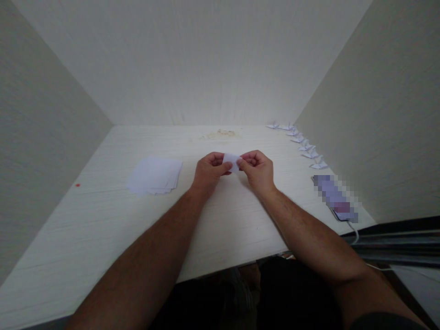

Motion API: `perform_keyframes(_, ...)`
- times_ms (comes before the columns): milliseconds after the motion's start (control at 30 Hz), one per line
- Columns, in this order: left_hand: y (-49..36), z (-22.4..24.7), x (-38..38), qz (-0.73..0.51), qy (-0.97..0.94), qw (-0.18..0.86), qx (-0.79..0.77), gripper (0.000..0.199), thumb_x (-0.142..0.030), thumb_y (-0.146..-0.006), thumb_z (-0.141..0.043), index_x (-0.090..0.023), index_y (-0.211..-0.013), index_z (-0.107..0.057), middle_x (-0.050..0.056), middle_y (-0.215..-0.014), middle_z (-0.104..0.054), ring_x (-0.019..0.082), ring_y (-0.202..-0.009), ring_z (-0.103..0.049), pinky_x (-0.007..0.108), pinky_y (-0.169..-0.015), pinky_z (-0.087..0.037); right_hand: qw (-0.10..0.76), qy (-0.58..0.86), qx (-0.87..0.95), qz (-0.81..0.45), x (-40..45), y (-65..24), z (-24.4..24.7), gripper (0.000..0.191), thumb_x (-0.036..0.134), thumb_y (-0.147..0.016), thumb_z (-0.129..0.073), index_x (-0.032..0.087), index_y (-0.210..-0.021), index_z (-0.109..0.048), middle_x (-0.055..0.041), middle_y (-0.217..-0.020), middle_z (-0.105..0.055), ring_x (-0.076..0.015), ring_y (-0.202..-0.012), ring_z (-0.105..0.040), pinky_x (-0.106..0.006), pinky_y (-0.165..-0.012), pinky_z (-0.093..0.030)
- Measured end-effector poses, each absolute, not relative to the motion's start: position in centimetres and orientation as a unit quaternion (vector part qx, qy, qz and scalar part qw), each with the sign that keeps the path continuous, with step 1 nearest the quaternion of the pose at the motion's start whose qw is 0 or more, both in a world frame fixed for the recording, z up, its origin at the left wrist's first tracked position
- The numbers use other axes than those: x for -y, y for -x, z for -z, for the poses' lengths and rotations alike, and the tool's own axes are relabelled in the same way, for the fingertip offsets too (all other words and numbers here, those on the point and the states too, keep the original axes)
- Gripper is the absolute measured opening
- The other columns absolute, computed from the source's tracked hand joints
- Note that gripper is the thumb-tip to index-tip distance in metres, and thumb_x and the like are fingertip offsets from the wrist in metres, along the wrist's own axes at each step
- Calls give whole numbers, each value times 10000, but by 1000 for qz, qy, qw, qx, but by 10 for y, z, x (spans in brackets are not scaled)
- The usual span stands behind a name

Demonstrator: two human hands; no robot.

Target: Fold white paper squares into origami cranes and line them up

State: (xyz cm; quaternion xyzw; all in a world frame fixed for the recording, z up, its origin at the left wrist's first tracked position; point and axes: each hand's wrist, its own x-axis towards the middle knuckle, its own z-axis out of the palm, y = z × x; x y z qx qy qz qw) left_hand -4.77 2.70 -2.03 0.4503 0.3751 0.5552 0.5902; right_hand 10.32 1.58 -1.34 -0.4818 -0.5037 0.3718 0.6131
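**Tight Pinch Leaves Little Margin**

A person seated at a white table (233, 220) holds a small piece of white paper (233, 159) between two bare hands, near the middle of the tabletop and well ahead of the body. The left hand (210, 170) pinches one side between thumb and fingers; the right hand (257, 169) grips the other just as narrowly, the thumbs close together. The paper appears raised slightly off the surface, though whether any part touches cannot be told, nor can its layers be counted.

The chief hazard lies in that pinch. Should one hand pull harder than the other, the paper could skew, wrinkle or tear; should a thumb slide, its edges could drift out of line. With so little paper showing, the fingertips themselves may mask a crooked edge.

Elsewhere, the loose stack of paper (156, 174), its corners uneven, lies to the left, where a wide swing of the left arm could scatter it. On the right, a row of folded paper birds (305, 147) looks light enough for a brushing sleeve or draft to topple. Nearby, a phone (332, 195) trails a white cable (356, 234) past the table's edge; a snag could drag it.
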Motion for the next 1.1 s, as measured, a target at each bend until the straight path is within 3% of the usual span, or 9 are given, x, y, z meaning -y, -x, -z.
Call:
perform_keyframes(167,48,20,-27,-557,-446,588,-381,309,-283,-618,-867,-174,-847,-690,14,-803,-743,144,-711,-688,292,-688,-589,610,476,507,-381,-15,-102,13,339,347,-677,-788,232,-952,-625,41,-714,-683,-125,-621,-644,-289,-625,-549)
perform_keyframes(400,47,18,-27,-557,-441,589,-385,311,-288,-610,-875,-170,-831,-690,22,-795,-732,147,-702,-681,310,-699,-589,599,477,521,-378,-16,-102,15,277,374,-698,-773,219,-896,-657,18,-725,-668,-130,-648,-641,-316,-666,-575)
perform_keyframes(567,47,18,-27,-557,-440,588,-388,317,-291,-602,-877,-169,-827,-691,22,-789,-730,146,-692,-675,309,-689,-587,605,472,525,-368,-14,-102,14,296,364,-702,-766,233,-955,-686,32,-720,-666,-117,-614,-615,-298,-616,-549)
perform_keyframes(833,47,20,-28,-556,-441,590,-385,312,-286,-605,-872,-168,-823,-683,18,-782,-732,141,-673,-677,295,-661,-589,614,484,509,-360,-12,-101,9,190,351,-695,-775,226,-821,-708,32,-646,-671,-121,-565,-611,-291,-563,-533)
perform_keyframes(1100,48,20,-28,-552,-442,594,-383,315,-291,-605,-876,-175,-830,-688,16,-791,-740,151,-682,-691,312,-664,-607,615,488,516,-342,-14,-102,12,172,355,-727,-759,231,-841,-725,33,-645,-671,-126,-562,-618,-290,-550,-531)
